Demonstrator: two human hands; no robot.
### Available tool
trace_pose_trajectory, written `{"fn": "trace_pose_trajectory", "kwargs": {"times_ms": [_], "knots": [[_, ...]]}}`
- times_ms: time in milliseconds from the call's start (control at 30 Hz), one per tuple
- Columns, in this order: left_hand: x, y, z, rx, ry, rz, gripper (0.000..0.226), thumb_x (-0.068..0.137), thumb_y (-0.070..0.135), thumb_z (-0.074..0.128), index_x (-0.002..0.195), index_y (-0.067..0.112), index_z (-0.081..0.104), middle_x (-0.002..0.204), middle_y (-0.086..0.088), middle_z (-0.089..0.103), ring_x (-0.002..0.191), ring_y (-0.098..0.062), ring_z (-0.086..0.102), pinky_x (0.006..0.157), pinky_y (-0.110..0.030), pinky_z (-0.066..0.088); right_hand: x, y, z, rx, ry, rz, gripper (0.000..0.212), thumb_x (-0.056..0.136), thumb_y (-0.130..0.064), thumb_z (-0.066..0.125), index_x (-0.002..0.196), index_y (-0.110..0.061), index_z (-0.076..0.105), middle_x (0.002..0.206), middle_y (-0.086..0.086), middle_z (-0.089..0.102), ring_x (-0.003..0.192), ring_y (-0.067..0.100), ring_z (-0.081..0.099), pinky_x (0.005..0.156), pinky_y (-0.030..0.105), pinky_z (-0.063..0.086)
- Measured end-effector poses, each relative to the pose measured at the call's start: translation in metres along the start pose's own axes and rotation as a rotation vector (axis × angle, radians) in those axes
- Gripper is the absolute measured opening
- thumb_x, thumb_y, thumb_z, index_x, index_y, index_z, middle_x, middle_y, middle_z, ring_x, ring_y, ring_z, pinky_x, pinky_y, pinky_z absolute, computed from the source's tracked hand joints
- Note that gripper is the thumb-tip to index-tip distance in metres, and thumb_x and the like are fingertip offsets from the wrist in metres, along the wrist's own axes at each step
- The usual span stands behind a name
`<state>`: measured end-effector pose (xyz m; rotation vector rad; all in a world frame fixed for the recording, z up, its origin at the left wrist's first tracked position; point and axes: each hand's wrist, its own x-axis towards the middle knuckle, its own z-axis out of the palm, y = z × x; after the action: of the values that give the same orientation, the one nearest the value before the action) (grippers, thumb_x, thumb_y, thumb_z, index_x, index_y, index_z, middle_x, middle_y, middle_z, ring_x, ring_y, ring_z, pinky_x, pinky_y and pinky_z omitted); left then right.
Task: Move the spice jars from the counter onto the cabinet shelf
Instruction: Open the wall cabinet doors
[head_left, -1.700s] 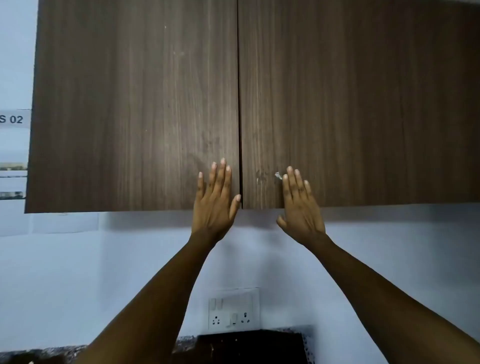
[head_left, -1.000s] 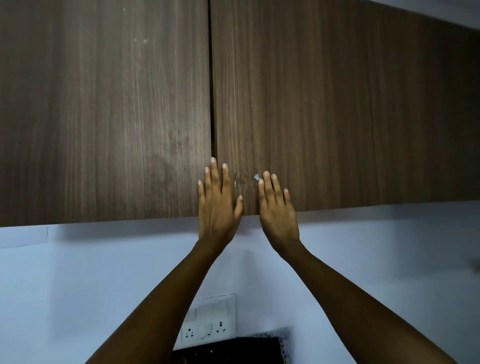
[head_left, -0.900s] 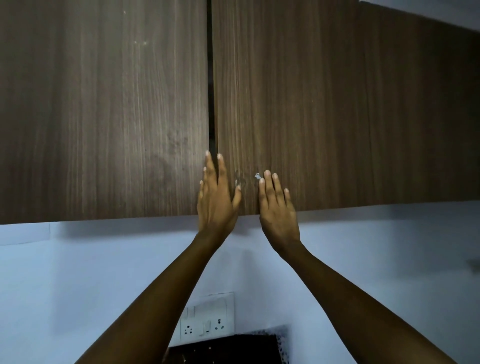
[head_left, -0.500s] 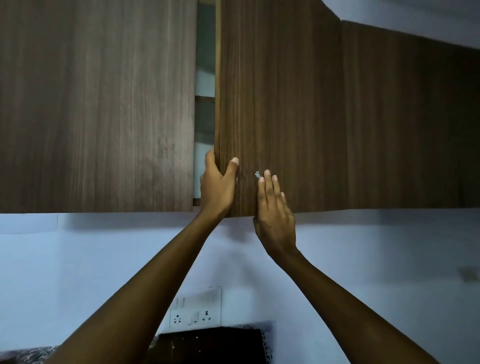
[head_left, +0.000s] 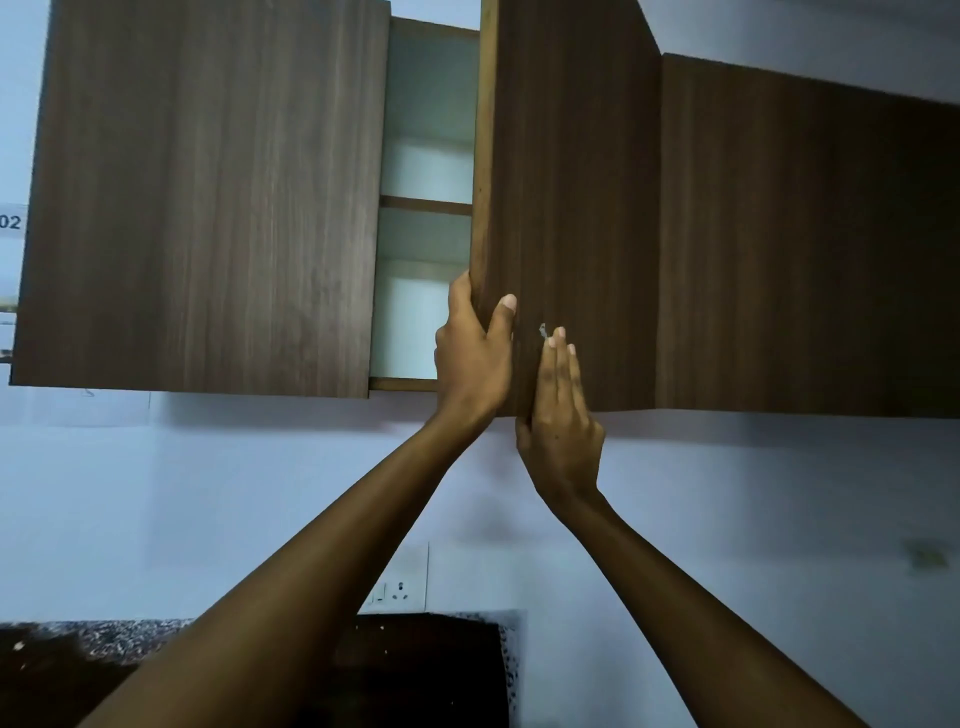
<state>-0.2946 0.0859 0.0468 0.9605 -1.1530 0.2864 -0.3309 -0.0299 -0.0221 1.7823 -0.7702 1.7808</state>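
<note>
A dark wood wall cabinet fills the upper view. Its right door (head_left: 571, 197) stands swung partly out, and my left hand (head_left: 470, 358) grips that door's free edge, fingers behind it and thumb on the front. My right hand (head_left: 563, 415) lies flat against the door's face near its lower corner, fingers straight. The left door (head_left: 208, 197) is closed. In the gap I see a pale interior with a brown shelf (head_left: 423, 204) and the cabinet floor (head_left: 402, 383). No spice jars show in this view.
A further cabinet front (head_left: 805, 239) runs to the right. Below is a pale wall with a socket plate (head_left: 397, 587). A speckled counter strip (head_left: 104, 636) and a dark object (head_left: 415, 670) lie at the bottom.
Both hands lay flat on the closed doors. My left hand then hooked the right door's edge, and the door has swung outward, widening the gap and showing the shelves.
</note>
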Motion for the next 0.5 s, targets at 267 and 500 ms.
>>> {"fn": "trace_pose_trajectory", "kwargs": {"times_ms": [267,500], "knots": [[-0.041,0.052,0.042,0.097,0.035,0.078,0.039,0.097,0.026,0.048,0.133,0.014,0.04,0.12,-0.003,0.061,0.105,-0.022,0.062,0.082,-0.022,0.045,-0.007,0.035,-0.047,0.255,0.076,0.078,0.075,0.073,-0.007,0.077,0.138,0.001,0.041,0.144,0.014,0.043,0.13,0.03,0.046,0.074,0.03,0.056],[-0.071,0.082,0.081,0.125,-0.027,0.154,0.052,0.096,0.026,0.048,0.145,0.016,0.032,0.126,-0.005,0.061,0.109,-0.024,0.062,0.095,-0.037,0.05,-0.01,0.072,-0.082,0.405,0.118,0.18,0.054,0.087,-0.036,0.046,0.11,0.01,0.063,0.103,0.023,0.07,0.087,0.036,0.07,0.072,0.024,0.047]]}}
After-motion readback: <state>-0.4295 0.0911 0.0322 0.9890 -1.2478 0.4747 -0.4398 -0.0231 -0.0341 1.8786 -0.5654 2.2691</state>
